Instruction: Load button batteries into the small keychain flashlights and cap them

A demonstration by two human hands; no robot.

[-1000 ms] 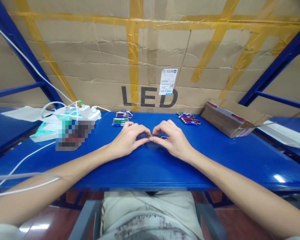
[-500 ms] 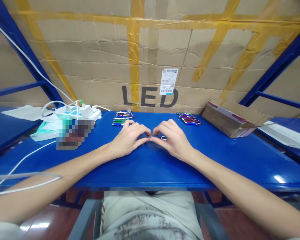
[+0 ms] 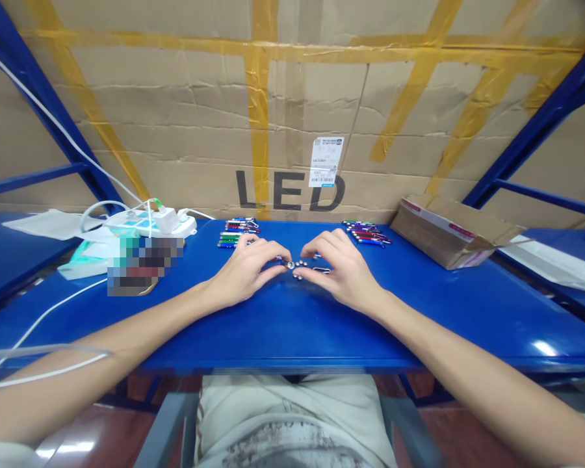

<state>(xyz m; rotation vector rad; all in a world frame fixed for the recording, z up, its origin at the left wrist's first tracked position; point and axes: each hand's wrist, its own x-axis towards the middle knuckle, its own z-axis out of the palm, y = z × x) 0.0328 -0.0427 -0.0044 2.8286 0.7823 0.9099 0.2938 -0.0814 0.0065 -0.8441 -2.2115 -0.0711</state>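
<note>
My left hand (image 3: pixel 250 268) pinches a small tube, probably a keychain flashlight barrel (image 3: pixel 291 265), its silvery round end facing right. Just right of that end, several small silvery discs like button cells (image 3: pixel 301 263) lie on the blue table. My right hand (image 3: pixel 340 270) is over them with thumb and index finger apart, the thumb tip close to another disc (image 3: pixel 297 277). A silvery clip (image 3: pixel 320 270) shows beneath the right hand, between thumb and fingers; what it joins to is hidden.
Coloured keychain flashlights lie in a left group (image 3: pixel 238 233) and a right group (image 3: pixel 365 233). An open cardboard box (image 3: pixel 451 237) stands at the right. A white power strip (image 3: pixel 175 224) with cables and a blurred-out item (image 3: pixel 143 266) sit at the left. A large carton (image 3: pixel 292 123) walls the back.
The fingertips of both hands have parted from each other. The tube's round end and the small discs between the hands now show. The camera view has shifted slightly.
</note>
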